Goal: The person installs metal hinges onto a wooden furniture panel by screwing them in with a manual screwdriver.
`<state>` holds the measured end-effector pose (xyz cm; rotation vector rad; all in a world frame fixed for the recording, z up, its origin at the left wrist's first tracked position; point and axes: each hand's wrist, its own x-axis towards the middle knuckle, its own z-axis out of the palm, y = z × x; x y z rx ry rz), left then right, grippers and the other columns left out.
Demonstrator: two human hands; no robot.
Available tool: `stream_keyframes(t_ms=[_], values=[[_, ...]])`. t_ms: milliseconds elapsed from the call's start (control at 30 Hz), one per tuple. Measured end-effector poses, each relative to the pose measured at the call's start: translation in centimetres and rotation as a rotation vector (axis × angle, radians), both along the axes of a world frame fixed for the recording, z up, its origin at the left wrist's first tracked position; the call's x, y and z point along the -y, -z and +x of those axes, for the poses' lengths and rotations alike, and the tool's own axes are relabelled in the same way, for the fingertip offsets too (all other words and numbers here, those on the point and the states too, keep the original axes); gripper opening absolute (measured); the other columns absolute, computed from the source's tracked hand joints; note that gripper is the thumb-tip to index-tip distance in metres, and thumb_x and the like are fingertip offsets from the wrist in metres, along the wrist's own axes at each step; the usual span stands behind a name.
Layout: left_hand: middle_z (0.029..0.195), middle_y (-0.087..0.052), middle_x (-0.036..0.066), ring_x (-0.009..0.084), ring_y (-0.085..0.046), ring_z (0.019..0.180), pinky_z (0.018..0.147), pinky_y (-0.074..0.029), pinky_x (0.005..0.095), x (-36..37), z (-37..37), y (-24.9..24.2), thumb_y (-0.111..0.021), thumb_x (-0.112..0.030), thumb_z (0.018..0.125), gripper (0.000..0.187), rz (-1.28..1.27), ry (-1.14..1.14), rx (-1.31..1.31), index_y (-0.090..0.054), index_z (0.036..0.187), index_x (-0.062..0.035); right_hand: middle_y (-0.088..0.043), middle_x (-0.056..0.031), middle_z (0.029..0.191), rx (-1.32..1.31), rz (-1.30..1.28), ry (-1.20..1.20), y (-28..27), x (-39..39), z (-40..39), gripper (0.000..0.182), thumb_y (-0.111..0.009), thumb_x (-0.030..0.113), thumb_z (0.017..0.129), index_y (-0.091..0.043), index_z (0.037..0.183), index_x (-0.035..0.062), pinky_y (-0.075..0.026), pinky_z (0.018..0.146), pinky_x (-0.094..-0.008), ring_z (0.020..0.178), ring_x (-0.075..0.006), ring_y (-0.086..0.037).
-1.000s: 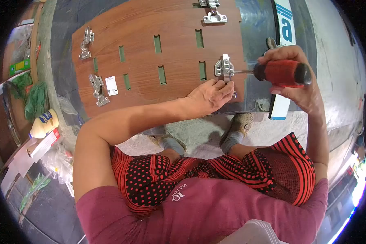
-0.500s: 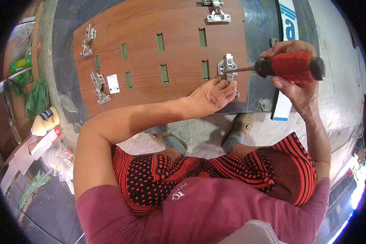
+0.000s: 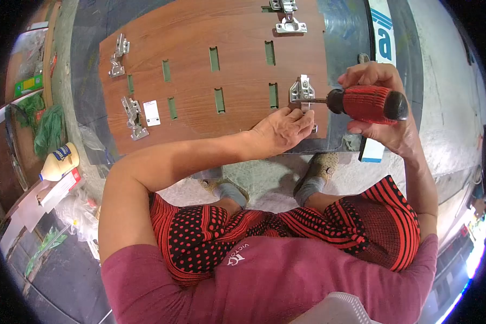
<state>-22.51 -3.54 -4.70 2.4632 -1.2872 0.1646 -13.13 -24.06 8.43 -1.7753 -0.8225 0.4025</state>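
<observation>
A screwdriver (image 3: 364, 103) with a red and black handle lies between the thumb and fingers of my right hand (image 3: 399, 137). Its shaft points left, and the tip meets the metal cabinet hinge (image 3: 304, 83) near the right edge of a brown wooden panel (image 3: 191, 108). My left hand (image 3: 285, 129) has its curled fingertips on the near end of that hinge and partly hides it. What the tip sits in is too small to make out.
More hinges lie on the panel: one at the top right (image 3: 290, 24), two at the left (image 3: 117, 56). Several rectangular slots cut through the panel. A white label (image 3: 151, 113) sits near the lower left hinge. Left of the bench are a bottle (image 3: 59, 162) and green bags (image 3: 48, 129).
The screwdriver handle has shifted left and slightly down, along with my right hand. Its fingers sit more loosely around the handle. My left hand has stayed at the hinge.
</observation>
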Motion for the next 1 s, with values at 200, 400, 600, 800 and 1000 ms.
stream_keyframes(t_ms=[200,400,600,800,1000], values=[[0.115,-0.047,0.013,0.0225,-0.053,0.091,0.079,-0.047,0.0331,0.0,-0.1,0.0,-0.054,-0.013,0.078,0.036,-0.004,-0.013,-0.014,-0.055,0.112,0.0002,-0.057,-0.0068,0.107,0.022,-0.129,-0.197,-1.7,-0.7,0.3,0.059,-0.079,0.01,0.064,-0.053,0.117,0.0082,-0.043,0.09,-0.0329,0.104,-0.0212,-0.055],[0.113,-0.049,0.013,0.0224,-0.053,0.095,0.081,-0.045,0.0332,-0.1,0.0,-0.6,-0.05,-0.013,0.079,0.039,0.052,0.011,-0.035,-0.052,0.116,-0.0006,-0.057,-0.0067,0.109,-0.098,-0.135,-0.166,-1.6,-0.3,-0.1,0.05,-0.078,0.01,0.065,-0.056,0.11,0.0054,-0.043,0.091,-0.032,0.103,-0.02,-0.056],[0.113,-0.051,0.007,0.0196,-0.051,0.102,0.075,-0.046,0.0303,0.2,-0.1,0.8,-0.051,-0.019,0.078,0.031,-0.053,-0.036,0.043,-0.054,0.106,-0.0087,-0.052,-0.0117,0.116,-0.323,-0.033,0.027,-1.0,0.6,-0.7,0.055,-0.077,0.02,0.069,-0.051,0.114,0.0028,-0.043,0.094,-0.0362,0.11,-0.0236,-0.052],[0.103,-0.05,0.008,0.0206,-0.053,0.093,0.069,-0.045,0.0314,0.1,-0.7,2.3,-0.052,-0.022,0.076,0.024,-0.063,-0.063,0.217,-0.055,0.094,-0.0068,-0.052,-0.013,0.11,-0.2,0.037,0.05,1.8,3.6,0.6,0.059,-0.076,0.038,0.075,-0.045,0.115,0.007,-0.042,0.096,-0.045,0.109,-0.0284,-0.052],[0.108,-0.051,0.009,0.022,-0.056,0.09,0.073,-0.048,0.0343,-0.8,0.4,-2.2,-0.06,-0.021,0.072,0.031,-0.168,-0.037,0.003,-0.059,0.098,-0.0056,-0.054,-0.0124,0.102,-0.146,0.155,0.152,-0.6,2.3,1.1,0.057,-0.077,0.036,0.074,-0.047,0.111,0.005,-0.044,0.093,-0.0457,0.102,-0.0283,-0.055]])
